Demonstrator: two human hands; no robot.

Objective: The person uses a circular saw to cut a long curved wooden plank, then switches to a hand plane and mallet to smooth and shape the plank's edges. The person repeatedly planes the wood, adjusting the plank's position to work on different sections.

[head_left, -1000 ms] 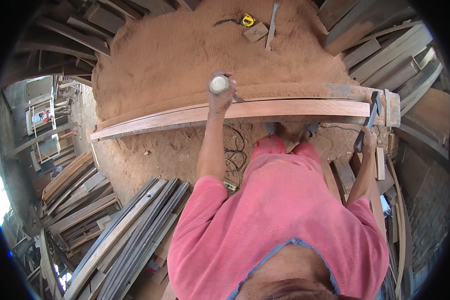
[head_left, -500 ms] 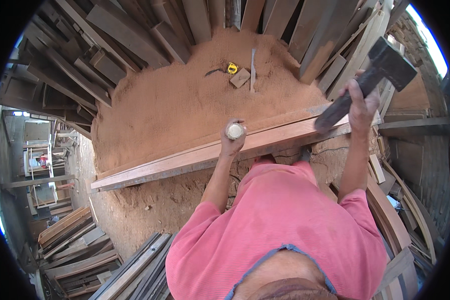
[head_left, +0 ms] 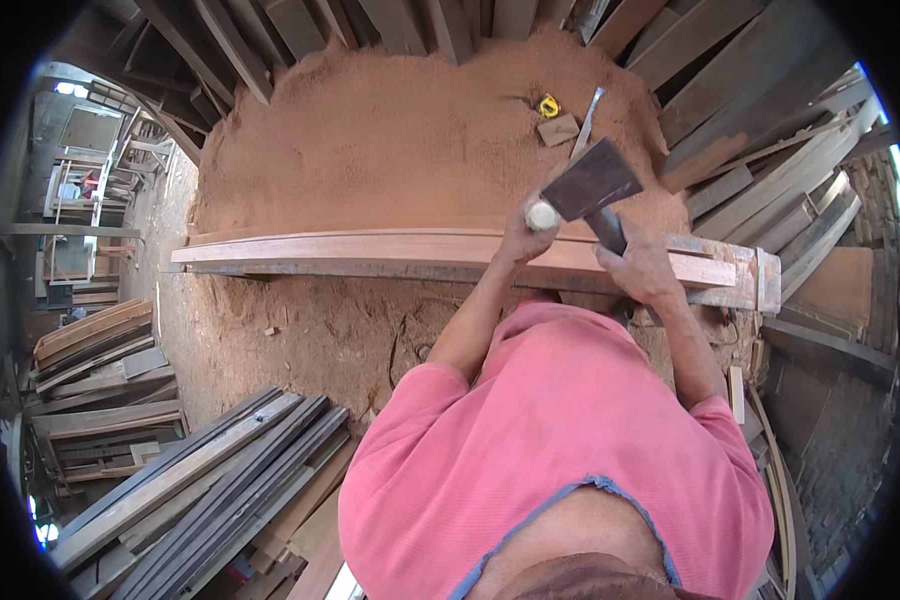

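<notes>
My left hand point(head_left: 519, 238) is closed around an upright chisel point(head_left: 542, 215); only its round pale handle end shows, and the blade is hidden. Beneath both hands a long reddish timber point(head_left: 370, 246) lies across a bench beam point(head_left: 715, 297). My right hand point(head_left: 642, 266) grips the handle of a dark, block-headed mallet point(head_left: 592, 182). The mallet's head is right beside the chisel's end in this view; I cannot tell whether they touch.
A yellow tape measure point(head_left: 548, 106), a small wood block point(head_left: 558, 130) and a thin pale strip point(head_left: 590, 115) lie on the sawdust point(head_left: 390, 150) beyond. Boards point(head_left: 400, 28) lean along the far side. Stacked planks point(head_left: 200, 480) lie at the near left.
The mallet has come down and left from its raised place at the right, to beside the chisel. The whole view has turned, so the timber appears more level.
</notes>
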